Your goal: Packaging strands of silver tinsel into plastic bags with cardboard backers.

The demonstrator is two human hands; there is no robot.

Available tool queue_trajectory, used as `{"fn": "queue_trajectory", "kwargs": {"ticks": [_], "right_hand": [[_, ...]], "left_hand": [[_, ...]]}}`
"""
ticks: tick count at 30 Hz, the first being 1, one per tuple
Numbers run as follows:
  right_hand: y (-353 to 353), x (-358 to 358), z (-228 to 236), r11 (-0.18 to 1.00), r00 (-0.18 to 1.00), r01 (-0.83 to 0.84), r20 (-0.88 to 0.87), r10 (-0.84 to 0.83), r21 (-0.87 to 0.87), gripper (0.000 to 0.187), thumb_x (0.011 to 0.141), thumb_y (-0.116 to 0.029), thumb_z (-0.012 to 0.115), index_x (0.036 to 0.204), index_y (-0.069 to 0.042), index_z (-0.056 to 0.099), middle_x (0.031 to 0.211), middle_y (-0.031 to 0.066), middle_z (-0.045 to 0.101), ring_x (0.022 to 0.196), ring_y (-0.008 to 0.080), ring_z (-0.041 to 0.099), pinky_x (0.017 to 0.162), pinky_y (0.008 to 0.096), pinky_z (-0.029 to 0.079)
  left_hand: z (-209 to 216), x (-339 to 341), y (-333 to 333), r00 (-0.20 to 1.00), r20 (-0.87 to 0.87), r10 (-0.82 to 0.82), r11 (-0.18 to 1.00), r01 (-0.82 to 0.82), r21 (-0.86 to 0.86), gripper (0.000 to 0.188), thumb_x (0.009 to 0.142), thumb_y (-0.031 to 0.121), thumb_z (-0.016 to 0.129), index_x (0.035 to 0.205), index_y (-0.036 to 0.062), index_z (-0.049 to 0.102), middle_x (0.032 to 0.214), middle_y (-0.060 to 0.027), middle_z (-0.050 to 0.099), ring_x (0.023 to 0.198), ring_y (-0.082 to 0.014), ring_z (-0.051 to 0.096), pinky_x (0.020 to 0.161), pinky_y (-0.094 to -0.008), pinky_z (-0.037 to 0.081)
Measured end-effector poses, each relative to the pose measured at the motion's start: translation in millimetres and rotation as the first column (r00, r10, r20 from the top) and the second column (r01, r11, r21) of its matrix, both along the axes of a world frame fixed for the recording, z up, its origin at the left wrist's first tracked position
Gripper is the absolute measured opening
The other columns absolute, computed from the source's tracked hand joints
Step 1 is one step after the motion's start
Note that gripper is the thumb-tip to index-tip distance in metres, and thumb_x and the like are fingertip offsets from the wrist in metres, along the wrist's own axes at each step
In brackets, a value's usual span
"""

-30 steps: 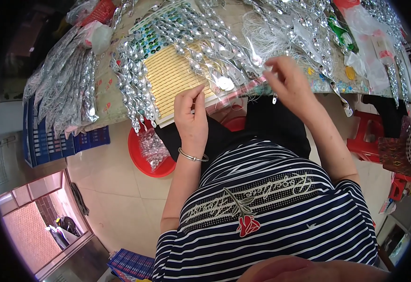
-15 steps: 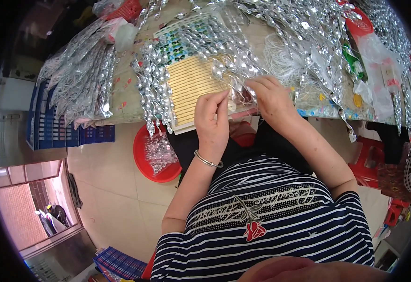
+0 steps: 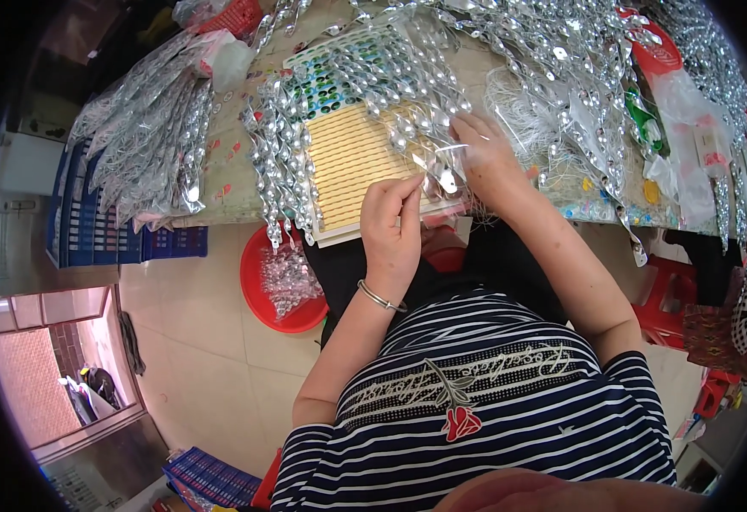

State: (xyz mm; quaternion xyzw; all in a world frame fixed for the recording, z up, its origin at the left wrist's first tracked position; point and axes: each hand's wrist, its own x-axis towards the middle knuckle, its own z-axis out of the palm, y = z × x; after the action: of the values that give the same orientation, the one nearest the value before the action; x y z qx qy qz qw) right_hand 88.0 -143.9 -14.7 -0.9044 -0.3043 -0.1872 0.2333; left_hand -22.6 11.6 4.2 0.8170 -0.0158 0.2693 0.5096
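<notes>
Silver twisted strip (image 3: 448,181), one, was by the near edge of the table (image 3: 228,194), between the two hands; judged light, thin, slick and easily creased, best taken by its flat end. Left hand (image 3: 391,224): thumb and forefinger pressed together, anything pinched too fine to tell; right hand (image 3: 491,171): fingers bent just beside the strip, tips hidden, could not tell what they pinched. Beyond, counted: one yellow ridged sheet (image 3: 352,175), one white thread tangle (image 3: 514,111) to the right, one green-dotted sheet (image 3: 326,101) farther, one red basket (image 3: 233,19) far left; other silver strips (image 3: 278,162) overlapped too much to count.
</notes>
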Motion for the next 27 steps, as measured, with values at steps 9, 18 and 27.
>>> {"fn": "queue_trajectory", "kwargs": {"ticks": [9, 18, 27], "right_hand": [[10.7, 9.1, 10.2, 0.994, 0.997, 0.076, -0.027, -0.075, 0.072, 0.024, 0.077, -0.011, 0.065, 0.100, -0.005, 0.063, 0.108, 0.0153, 0.060, 0.105, 0.0384, 0.052, 0.091, 0.0456, 0.043], [17.5, 26.1, 0.8, 0.995, 0.990, 0.069, -0.128, -0.059, 0.074, 0.023, 0.076, -0.022, 0.068, 0.087, -0.002, 0.064, 0.101, 0.0183, 0.060, 0.102, 0.0384, 0.052, 0.092, 0.0466, 0.041], [22.3, 13.1, 19.1, 0.939, 0.865, 0.215, -0.498, -0.056, 0.269, 0.025, 0.081, -0.019, 0.067, 0.097, -0.001, 0.061, 0.092, 0.0209, 0.061, 0.090, 0.0389, 0.055, 0.080, 0.0458, 0.044]], "left_hand": [[-4.1, -1.3, 1.8, 0.999, -0.037, -0.011, 1.000, 0.012, 0.022, 0.016, 0.089, 0.001, 0.062, 0.104, 0.0021, 0.068, 0.091, -0.0072, 0.058, 0.083, -0.0163, 0.057, 0.073, -0.0254, 0.046], [-2.4, 0.1, -0.2, 1.000, -0.021, -0.018, 1.000, 0.019, 0.003, 0.017, 0.088, 0.000, 0.062, 0.104, 0.0027, 0.068, 0.091, -0.0070, 0.057, 0.081, -0.0160, 0.057, 0.072, -0.0255, 0.046], [-6.1, -0.5, 0.9, 1.000, -0.015, -0.001, 1.000, 0.001, -0.022, 0.016, 0.086, -0.001, 0.063, 0.100, 0.0028, 0.068, 0.089, -0.0092, 0.059, 0.077, -0.0223, 0.058, 0.068, -0.0310, 0.047]]}}
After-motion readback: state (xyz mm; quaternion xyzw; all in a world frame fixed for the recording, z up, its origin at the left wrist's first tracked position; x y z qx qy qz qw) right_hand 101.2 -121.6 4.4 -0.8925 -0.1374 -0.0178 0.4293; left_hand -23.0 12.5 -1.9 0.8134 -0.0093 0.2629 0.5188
